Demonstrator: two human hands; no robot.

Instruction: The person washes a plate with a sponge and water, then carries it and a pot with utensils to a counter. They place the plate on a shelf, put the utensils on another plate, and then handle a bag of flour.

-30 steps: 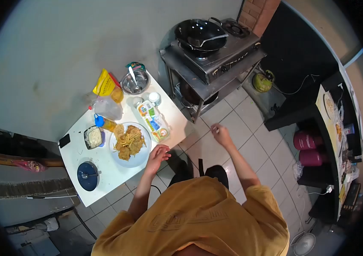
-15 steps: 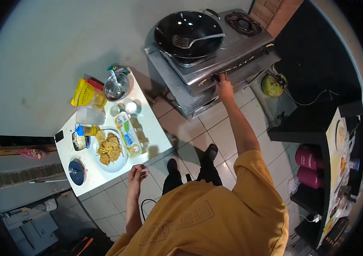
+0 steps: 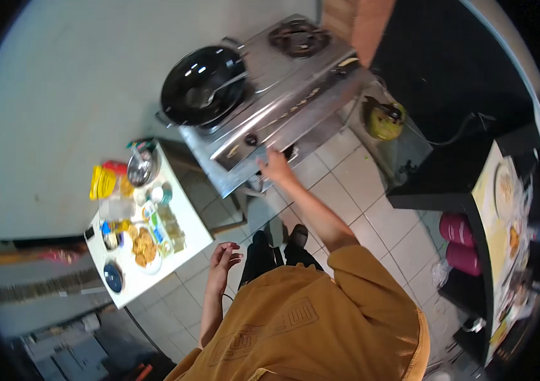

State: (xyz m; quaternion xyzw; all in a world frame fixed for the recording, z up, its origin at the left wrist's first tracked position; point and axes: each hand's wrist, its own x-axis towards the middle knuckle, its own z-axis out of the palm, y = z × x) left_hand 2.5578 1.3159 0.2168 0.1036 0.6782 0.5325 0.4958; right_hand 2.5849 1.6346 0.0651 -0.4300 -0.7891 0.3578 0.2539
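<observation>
Touching the stove [image 3: 282, 95] front edge, right hand [image 3: 276, 166] half-curled; left hand [image 3: 224, 259] open over bare floor.

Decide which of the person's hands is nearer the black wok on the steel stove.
Right. The right hand touches the stove front below the black wok; the left hand hangs far below.

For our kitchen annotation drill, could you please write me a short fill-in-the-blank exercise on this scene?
1. The right hand reaches to the front panel of the ____.
2. The black wok holds a metal ____.
3. The left hand hangs open beside the white ____, holding nothing.
4. The plate of fried food lies on the white ____.

Missing words: stove; spatula; table; table
</observation>
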